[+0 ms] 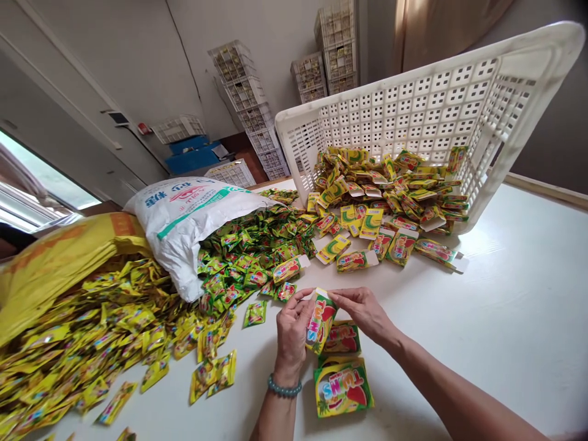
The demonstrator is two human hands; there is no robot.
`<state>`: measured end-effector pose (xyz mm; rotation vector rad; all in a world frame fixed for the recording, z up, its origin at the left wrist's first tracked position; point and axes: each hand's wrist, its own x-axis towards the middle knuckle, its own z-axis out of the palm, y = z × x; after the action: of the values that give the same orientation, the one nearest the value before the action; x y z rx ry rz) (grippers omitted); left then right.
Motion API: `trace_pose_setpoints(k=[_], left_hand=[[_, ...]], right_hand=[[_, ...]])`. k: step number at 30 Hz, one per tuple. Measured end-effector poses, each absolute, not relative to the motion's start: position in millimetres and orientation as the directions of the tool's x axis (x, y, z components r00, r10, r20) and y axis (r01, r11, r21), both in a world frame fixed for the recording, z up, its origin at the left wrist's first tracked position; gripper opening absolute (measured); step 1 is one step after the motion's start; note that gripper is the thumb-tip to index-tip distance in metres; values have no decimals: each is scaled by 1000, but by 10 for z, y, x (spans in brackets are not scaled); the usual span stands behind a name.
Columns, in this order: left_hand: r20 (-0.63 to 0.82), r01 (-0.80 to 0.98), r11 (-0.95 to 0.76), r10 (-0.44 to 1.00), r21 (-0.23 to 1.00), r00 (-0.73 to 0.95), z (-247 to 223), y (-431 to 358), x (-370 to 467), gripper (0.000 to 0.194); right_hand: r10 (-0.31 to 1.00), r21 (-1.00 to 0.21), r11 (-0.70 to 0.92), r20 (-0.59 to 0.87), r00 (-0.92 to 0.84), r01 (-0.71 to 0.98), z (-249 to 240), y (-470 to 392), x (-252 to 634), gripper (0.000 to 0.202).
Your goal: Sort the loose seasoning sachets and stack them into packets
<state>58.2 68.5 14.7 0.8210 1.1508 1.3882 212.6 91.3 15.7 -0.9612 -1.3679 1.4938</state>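
My left hand [293,331], with a beaded bracelet at the wrist, holds a small yellow and green box [320,321] marked TWINS upright. The fingertips of my right hand [361,309] pinch the top end of the same box, at its white flap. Beneath and beside it on the white table [413,367] lie more such boxes, one partly behind the held box [342,339] and a larger-looking group in front [343,387]. A single green packet [255,313] lies left of my left hand.
Green packets [243,251] spill from a white sack [184,214], and yellow packets [114,324] from a yellow sack [59,257]. A tipped white basket [404,110] spills small boxes [372,223] at the back right. Stacked crates [255,110] stand behind.
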Motion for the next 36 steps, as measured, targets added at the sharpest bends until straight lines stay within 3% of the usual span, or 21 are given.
trace_pose_setpoints(k=[5,9,14,20,27,31,34,36], left_hand=[[-83,-215,43,980,976,-180,89,678,545,38],[-91,-201,57,982,978,-165,65,666,531,39],[-77,-155,48,981,987,-181,59,675,544,37],[45,63,-36,989,997,-143,88,696,565,27],[22,4,-22,988,1000,-153,36,670,556,33],[3,71,7,991,997,-136,30,652,584,35],[-42,228,39,999,973,11,74,676,525,34],[-12,398,10,1000,917,4,97,733,414,29]], right_hand=[[924,-914,318,240,-296,250,165,897,2156,36],[891,-866,399,288,-352,302,202,879,2208,35],[802,-705,592,468,-371,391,173,838,2177,30],[866,-805,495,487,-113,326,6,825,2014,23],[858,-822,509,508,-75,255,-18,795,1946,18],[942,-910,336,324,-89,243,14,792,2009,25],[987,-970,132,109,-119,203,18,844,2073,40],[996,-983,55,40,-85,176,1,932,2106,41]])
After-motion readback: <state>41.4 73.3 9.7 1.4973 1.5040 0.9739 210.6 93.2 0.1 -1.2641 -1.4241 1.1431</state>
